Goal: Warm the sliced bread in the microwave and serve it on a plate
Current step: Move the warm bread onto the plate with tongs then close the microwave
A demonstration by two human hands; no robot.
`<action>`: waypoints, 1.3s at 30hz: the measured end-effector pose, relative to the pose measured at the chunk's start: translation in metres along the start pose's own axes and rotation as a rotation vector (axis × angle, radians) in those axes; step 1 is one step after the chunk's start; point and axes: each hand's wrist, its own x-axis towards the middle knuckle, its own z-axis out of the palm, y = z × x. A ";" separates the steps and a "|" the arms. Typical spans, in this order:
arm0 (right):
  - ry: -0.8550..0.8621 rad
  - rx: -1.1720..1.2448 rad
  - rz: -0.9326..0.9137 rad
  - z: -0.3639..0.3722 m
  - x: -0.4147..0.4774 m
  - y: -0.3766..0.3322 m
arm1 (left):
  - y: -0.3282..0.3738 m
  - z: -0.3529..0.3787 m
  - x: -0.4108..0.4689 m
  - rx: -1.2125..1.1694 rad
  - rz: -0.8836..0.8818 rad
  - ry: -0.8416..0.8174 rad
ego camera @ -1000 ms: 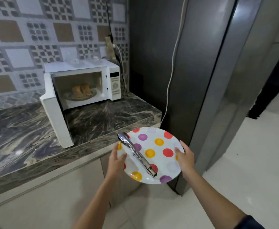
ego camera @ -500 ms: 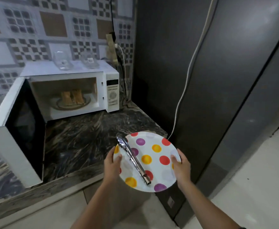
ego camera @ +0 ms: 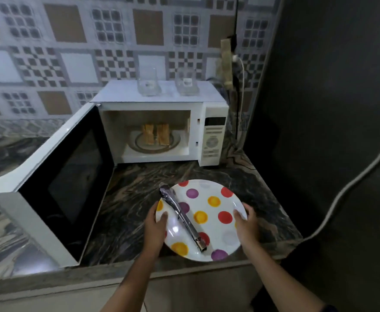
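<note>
Gripping the plate (ego camera: 216,224) (tongs (ego camera: 181,218) on it), left hand (ego camera: 155,228) and right hand (ego camera: 247,228) fingers curl over its rim.

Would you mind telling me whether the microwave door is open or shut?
Open: the microwave door swings wide to the left, exposing the bread slices on the turntable.

I've got the polka-dot plate (ego camera: 209,212) over the dark counter's front edge, white with red, yellow and purple spots, metal tongs (ego camera: 181,217) lying diagonally across it. Ahead, the white microwave (ego camera: 162,131) stands with its door (ego camera: 56,183) swung wide, two bread slices (ego camera: 155,137) upright on the turntable.
</note>
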 end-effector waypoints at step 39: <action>-0.019 -0.772 -0.132 0.124 0.074 -0.011 | -0.023 -0.027 0.112 0.665 0.076 0.052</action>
